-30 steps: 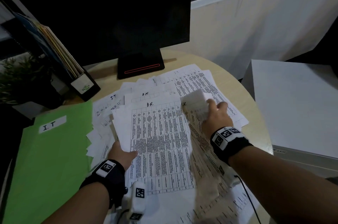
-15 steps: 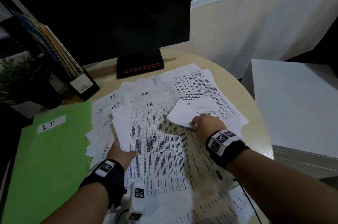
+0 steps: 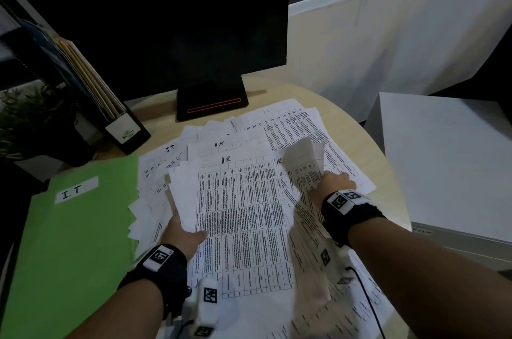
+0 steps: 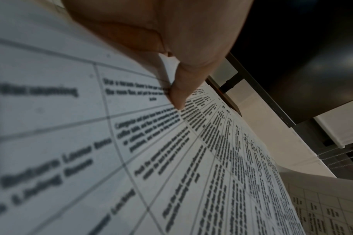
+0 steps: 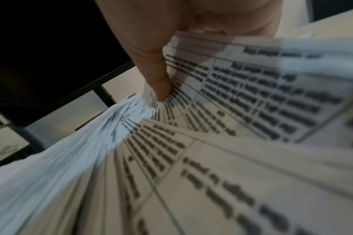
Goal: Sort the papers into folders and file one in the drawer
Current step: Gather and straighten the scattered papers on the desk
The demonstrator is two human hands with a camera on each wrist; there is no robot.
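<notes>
White printed table sheets marked H.R. [image 3: 243, 216] are being pinched by the left hand [image 3: 184, 236] while the right hand [image 3: 333, 182] is gripping a curling sheet [image 3: 303, 164], risking creasing.

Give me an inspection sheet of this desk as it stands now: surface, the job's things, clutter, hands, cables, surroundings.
Surface: round light wooden desk, mostly under paper.
Job's things: loose white printed sheets with tables, fanned out, some marked H.R., some I.T.; green paper folder labelled I.T, closed, at the left edge.
Clutter: black file holder with coloured folders; dark green potted plant.
Hands: left hand pinches the H.R. sheet's left edge, thumb on top; right hand grips a lifted, curling white sheet.
Cables: thin black cable from the right wrist band across the papers.
Surroundings: black monitor, screen dark; white cabinet to the right; drawer not visible.
</notes>
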